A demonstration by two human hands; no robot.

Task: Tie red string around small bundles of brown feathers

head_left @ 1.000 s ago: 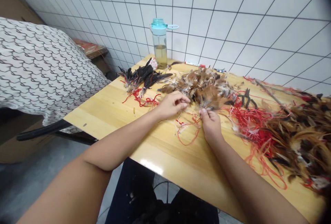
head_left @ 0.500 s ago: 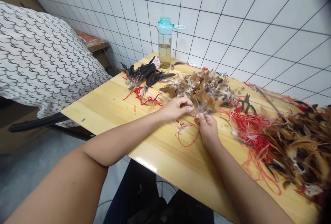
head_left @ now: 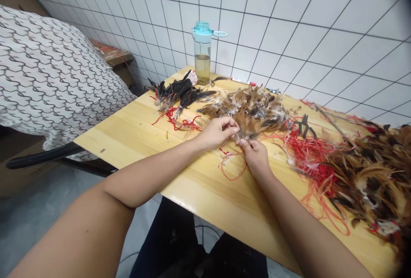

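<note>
My left hand (head_left: 218,131) is closed in a pinch at the base of a small bunch of brown feathers (head_left: 248,124); what lies between its fingertips is too small to make out. Close beside it, my right hand (head_left: 256,154) has thumb and finger pressed together on the quill end of that bunch. A loop of red string (head_left: 231,179) hangs on the table below the two hands, one end reaching my right fingers. Just beyond my hands spreads a pile of brown and white feathers (head_left: 257,100).
The wooden table (head_left: 192,179) also bears black feathers (head_left: 180,91), a water bottle (head_left: 202,57), a marker (head_left: 243,82) and black-handled cutters (head_left: 305,127). Tangled red string (head_left: 316,158) and a large heap of brown feathers (head_left: 375,175) cover the right side. A tiled wall (head_left: 272,25) stands behind.
The fingers of my left hand have shifted slightly at the base of the feather bunch. Both hands stay close together, and the view has moved a little.
</note>
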